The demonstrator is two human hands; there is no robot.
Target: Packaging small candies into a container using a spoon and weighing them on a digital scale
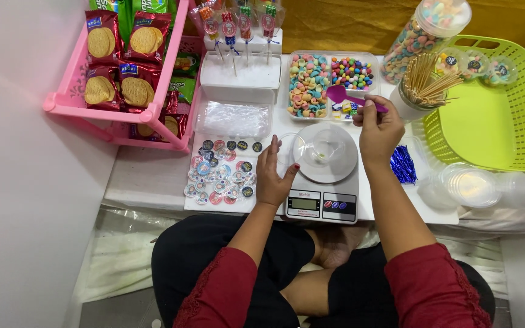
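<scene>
Pink plastic makes up the rack at the far left, and it is stacked with red packets of round biscuits. Just right of it, on the low white table, lies a spread of small round stickers, with a clear bag above them and a white foam block stuck with wrapped lollipops behind that.

Next comes the left hand, resting at the left edge of the kitchen scale; its fingers are loosely spread and lightly bent, the fingertips touching or nearly touching the rim of a small clear cup that stands on the scale's round white plate. Behind the scale sits a clear tray in two parts, one with pastel ring-shaped sweets, the other with small coloured balls.

The right hand hovers above the scale's right side, fingers pinched together on the handle of a purple spoon, whose bowl reaches over the front of the tray. Right of that hand stand a cup of wooden skewers and a tall jar of sweets. A bundle of blue twist ties lies below, near a stack of clear lids. A lime-green basket fills the far right.
</scene>
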